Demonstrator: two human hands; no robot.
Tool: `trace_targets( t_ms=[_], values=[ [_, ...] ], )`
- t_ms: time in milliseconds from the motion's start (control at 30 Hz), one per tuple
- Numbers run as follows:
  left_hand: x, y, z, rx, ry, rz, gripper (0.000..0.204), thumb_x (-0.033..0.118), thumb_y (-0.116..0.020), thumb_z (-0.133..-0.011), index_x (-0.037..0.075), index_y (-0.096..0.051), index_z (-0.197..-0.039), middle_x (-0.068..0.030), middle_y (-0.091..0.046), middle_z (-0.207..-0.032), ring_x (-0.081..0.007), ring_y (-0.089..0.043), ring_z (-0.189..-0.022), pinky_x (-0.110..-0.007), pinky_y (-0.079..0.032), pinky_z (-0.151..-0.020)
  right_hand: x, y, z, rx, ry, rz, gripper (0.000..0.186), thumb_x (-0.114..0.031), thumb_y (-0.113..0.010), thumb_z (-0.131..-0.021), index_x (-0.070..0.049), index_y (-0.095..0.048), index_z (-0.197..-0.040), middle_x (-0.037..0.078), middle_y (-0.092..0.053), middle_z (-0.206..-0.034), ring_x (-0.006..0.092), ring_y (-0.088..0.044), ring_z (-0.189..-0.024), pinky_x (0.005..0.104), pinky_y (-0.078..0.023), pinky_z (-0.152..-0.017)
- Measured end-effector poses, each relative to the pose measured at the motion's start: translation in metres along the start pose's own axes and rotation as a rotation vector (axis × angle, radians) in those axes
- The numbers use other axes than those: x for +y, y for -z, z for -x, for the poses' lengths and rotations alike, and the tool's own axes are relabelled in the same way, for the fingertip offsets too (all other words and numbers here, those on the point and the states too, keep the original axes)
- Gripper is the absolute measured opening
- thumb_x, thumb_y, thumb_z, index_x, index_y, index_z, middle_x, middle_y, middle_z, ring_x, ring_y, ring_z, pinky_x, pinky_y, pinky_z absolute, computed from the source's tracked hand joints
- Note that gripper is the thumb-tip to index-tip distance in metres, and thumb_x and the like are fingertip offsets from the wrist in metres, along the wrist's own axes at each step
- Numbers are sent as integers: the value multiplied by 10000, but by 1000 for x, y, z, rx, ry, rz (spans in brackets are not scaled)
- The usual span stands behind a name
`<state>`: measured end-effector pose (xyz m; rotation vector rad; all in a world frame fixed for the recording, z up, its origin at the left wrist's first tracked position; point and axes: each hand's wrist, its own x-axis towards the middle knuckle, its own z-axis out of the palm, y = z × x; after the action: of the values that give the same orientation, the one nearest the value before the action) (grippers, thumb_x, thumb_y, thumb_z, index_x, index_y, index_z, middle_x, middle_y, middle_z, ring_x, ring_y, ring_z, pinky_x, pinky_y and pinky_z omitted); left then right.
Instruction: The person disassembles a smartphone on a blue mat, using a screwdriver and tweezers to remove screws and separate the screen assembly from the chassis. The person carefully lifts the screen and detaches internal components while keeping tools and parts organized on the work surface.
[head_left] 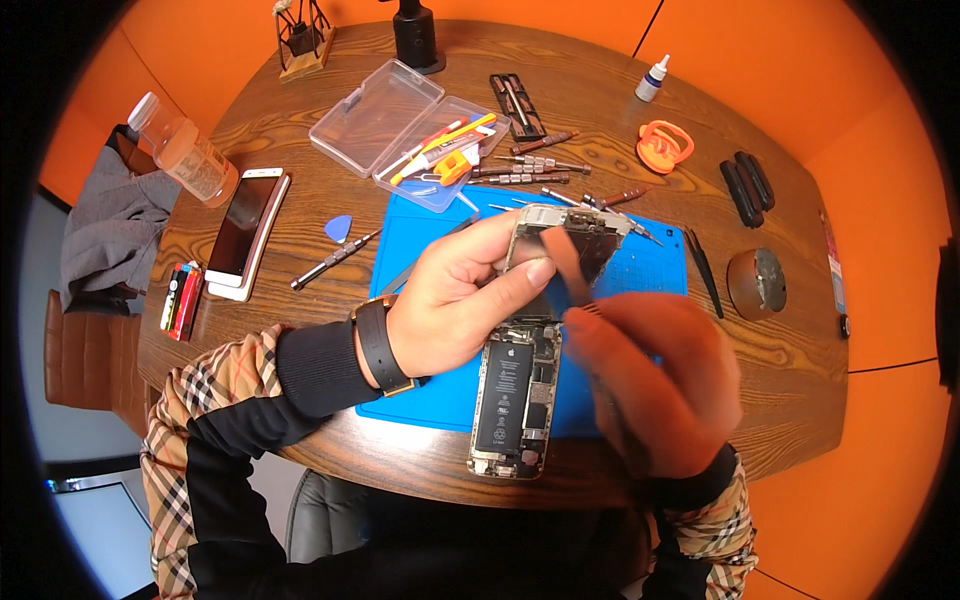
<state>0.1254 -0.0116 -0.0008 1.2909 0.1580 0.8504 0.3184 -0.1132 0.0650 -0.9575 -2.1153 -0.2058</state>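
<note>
My left hand [450, 295] is closed round a phone's lifted screen assembly [590, 248], with the thumb over its inner side. Below it lies the opened phone body [512, 400], its black battery and boards showing; its lower end reaches past the blue mat [420, 395]. My right hand [665, 375], smeared by motion, is closed on a slim tool [566, 262] whose blurred, orange-brown tip lies over the screen assembly. The tool's exact kind does not show. Where the screen assembly meets the phone body is partly covered by my hands.
Several screwdrivers [530, 172] lie beyond the mat, near a clear plastic case [420, 135] of tools. Black tweezers [703, 272], an orange suction cup [663, 147] and a round container [757, 282] are at right. A white phone [247, 232] and a jar [185, 150] stand left.
</note>
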Motion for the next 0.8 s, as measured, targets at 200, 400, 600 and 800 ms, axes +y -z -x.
trace_targets(
  t_ms=[200, 400, 600, 800],
  values=[
    [-3, -1, 0, 55, -2, -53, 312, 47, -545, -1102, -27, -586, -1402, -10, -684, -1190, -53, -595, -1069, -264, -507, -952, -8, -4, -3, 53, -151, 13, 390, 49, -787, -767, 7, -740, -1152, 156, -726, -1056, 301, -724, -847, 387, -606, -743],
    [-2, -2, 0, 64, 9, -86, 339, 48, -548, -1102, -24, -573, -1432, -19, -681, -1205, -54, -592, -1082, -261, -509, -953, -6, -13, -1, 233, -369, -220, 282, 118, -785, -829, 7, -730, -1082, 168, -761, -994, 278, -758, -861, 340, -613, -800],
    [-1, -1, 0, 60, 19, -123, 337, 48, -551, -1098, -13, -583, -1428, -12, -679, -1174, -52, -596, -1053, -256, -524, -926, -1, -15, 4, 273, -409, -301, 269, 140, -752, -859, 41, -720, -1107, 168, -751, -1028, 241, -758, -886, 333, -609, -812],
    [1, -2, 0, 69, 34, -110, 326, 53, -554, -1099, -4, -597, -1416, -5, -682, -1152, -50, -595, -1035, -257, -530, -911, 6, -14, 4, 307, -454, -538, 175, 75, -678, -966, 60, -698, -1139, 182, -714, -1077, 221, -735, -887, 322, -587, -813]
  ],
)
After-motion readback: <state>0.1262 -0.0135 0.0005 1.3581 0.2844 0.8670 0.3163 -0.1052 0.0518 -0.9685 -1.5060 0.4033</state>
